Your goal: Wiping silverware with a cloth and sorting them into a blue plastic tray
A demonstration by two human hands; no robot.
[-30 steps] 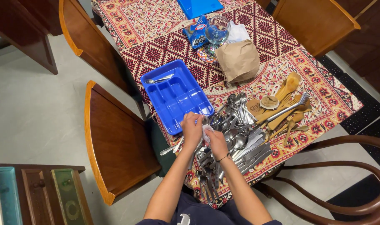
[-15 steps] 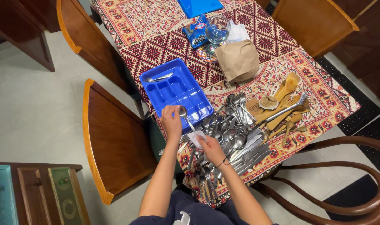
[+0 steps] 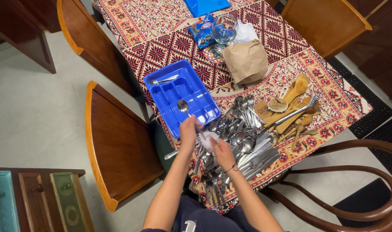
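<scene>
Spoon [image 3: 182,106] in the left hand [image 3: 189,130]: fingers closed round its handle, bowl pointing up and away over the near end of the blue tray [image 3: 162,95]. The tray sits on the left side of the patterned tablecloth [image 3: 161,47], with one utensil lying in its far compartment. The right hand [image 3: 222,150] is closed on a small white cloth [image 3: 209,139], pressed against the spoon's handle just right of the left hand. A dark band circles the right wrist.

Both hands hover over the left edge of a cutlery pile [image 3: 243,141], a heap of steel spoons, forks and knives spread across the near part of the table. More knives and forks trail off the near edge toward the person's lap.

Right of the pile lies a cluster of wooden utensils [image 3: 295,107] with a metal whisk-like tool among them. Farther off sits a crumpled brown paper bag [image 3: 246,61], and beyond it a clear glass [image 3: 224,30] beside a blue packet [image 3: 203,33]. Another blue tray shows at the far edge.

Wooden chairs [image 3: 118,146] stand along the left side of the table, a bentwood chair curves at the near right, and a small painted cabinet sits at the near left on the grey floor.
</scene>
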